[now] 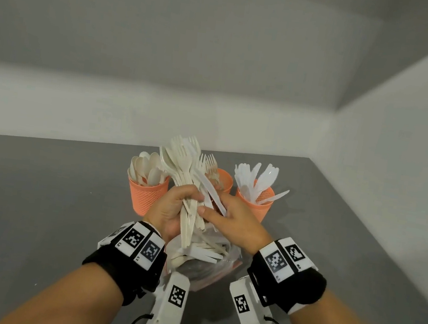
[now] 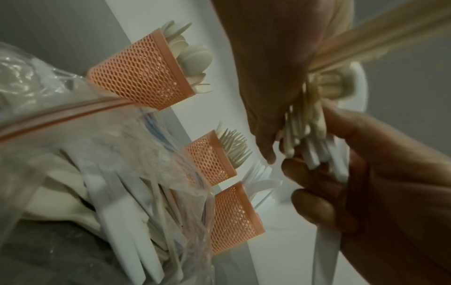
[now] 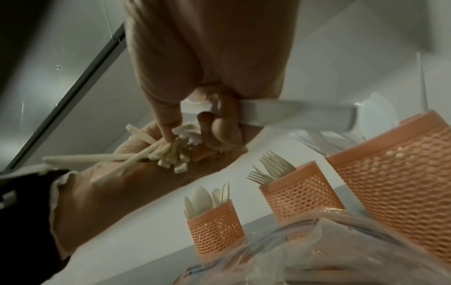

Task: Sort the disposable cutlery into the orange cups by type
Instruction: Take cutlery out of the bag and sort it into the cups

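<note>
On the table point(image 1: 38, 206), three cups stand in a row: spoon cup point(image 1: 146, 193) left, fork cup point(image 1: 225, 181) middle, knife cup point(image 1: 256, 205) right; the bag point(image 1: 205, 258) lies before them.

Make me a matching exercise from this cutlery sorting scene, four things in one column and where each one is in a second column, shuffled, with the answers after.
Things:
1. spoons
2. white knives
3. bundle of forks
4. clear plastic bag

Places:
A. gripped in the left hand
B. lying on the grey table, under both hands
C. standing in the left orange cup
D. standing in the right orange cup

Pairs: 1-C, 2-D, 3-A, 4-B
</note>
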Motion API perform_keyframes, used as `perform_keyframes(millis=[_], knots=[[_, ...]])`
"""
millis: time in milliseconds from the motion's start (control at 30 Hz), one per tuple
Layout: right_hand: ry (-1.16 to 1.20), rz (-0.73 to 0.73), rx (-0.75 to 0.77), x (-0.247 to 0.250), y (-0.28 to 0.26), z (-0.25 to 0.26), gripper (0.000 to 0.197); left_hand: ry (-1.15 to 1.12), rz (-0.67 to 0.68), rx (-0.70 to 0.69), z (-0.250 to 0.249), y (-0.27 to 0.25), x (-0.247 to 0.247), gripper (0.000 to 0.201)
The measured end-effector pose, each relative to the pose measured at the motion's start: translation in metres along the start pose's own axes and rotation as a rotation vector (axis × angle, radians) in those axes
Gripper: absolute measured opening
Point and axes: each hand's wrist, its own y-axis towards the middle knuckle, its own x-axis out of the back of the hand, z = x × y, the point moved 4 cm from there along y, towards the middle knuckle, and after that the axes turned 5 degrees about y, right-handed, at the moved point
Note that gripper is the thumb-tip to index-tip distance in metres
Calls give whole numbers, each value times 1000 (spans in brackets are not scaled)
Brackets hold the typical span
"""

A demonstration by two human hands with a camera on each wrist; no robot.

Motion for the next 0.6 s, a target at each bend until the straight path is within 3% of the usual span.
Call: perform_keyframes(millis=[100, 200, 300, 467, 600], knots=[[-38, 49, 23, 1, 0, 1, 8, 26, 25, -18, -2, -2, 1, 35], [-79, 98, 20, 4, -4, 1, 23, 36, 18, -49, -5, 0, 5, 35], [-129, 103, 28, 9, -7, -4, 14, 36, -52, -48, -7, 2, 10, 32], [-49, 105, -87, 21, -5, -10, 12, 121, -160, -9, -4, 6, 17, 31], [10, 98, -82, 13, 1, -11, 20, 172, -173, 4, -4, 12, 13, 34]])
